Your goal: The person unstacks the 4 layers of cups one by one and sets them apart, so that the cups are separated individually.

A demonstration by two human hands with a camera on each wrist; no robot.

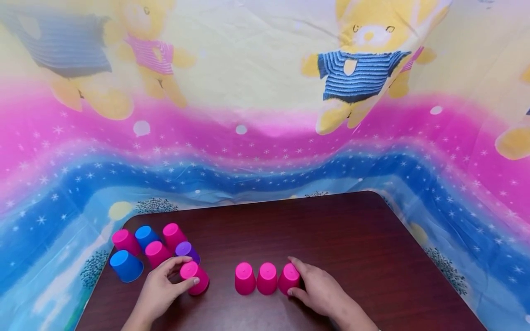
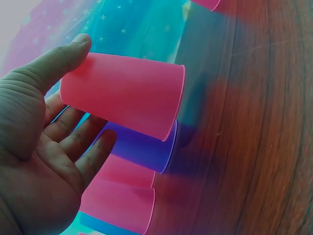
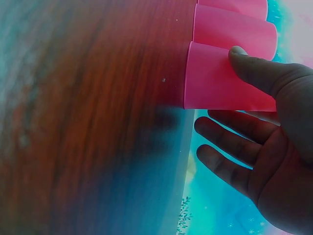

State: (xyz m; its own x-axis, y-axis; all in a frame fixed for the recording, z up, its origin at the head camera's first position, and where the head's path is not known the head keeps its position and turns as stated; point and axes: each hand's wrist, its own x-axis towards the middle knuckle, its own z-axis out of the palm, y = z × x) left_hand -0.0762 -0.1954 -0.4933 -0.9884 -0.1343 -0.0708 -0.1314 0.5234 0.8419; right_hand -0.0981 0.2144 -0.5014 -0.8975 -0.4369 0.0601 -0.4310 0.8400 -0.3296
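Observation:
My left hand [image 1: 162, 286] grips an upside-down pink cup [image 1: 194, 278] between thumb and fingers, just in front of a purple cup [image 1: 187, 251]. In the left wrist view the thumb lies along the top end of this pink cup [image 2: 124, 93]. To the right, a row of three upside-down pink cups stands on the table. My right hand [image 1: 322, 287] holds the rightmost pink cup [image 1: 289, 279], with the thumb on its near side and a finger at the far side. Beside it are the middle pink cup [image 1: 267, 278] and the left pink cup [image 1: 245, 278].
At the table's left stand several more upside-down cups, among them a near blue cup [image 1: 126, 266], a far blue cup [image 1: 147, 236] and a pink cup [image 1: 174, 235]. The dark wooden table [image 1: 331, 230] ends at a printed cloth backdrop [image 1: 248, 151].

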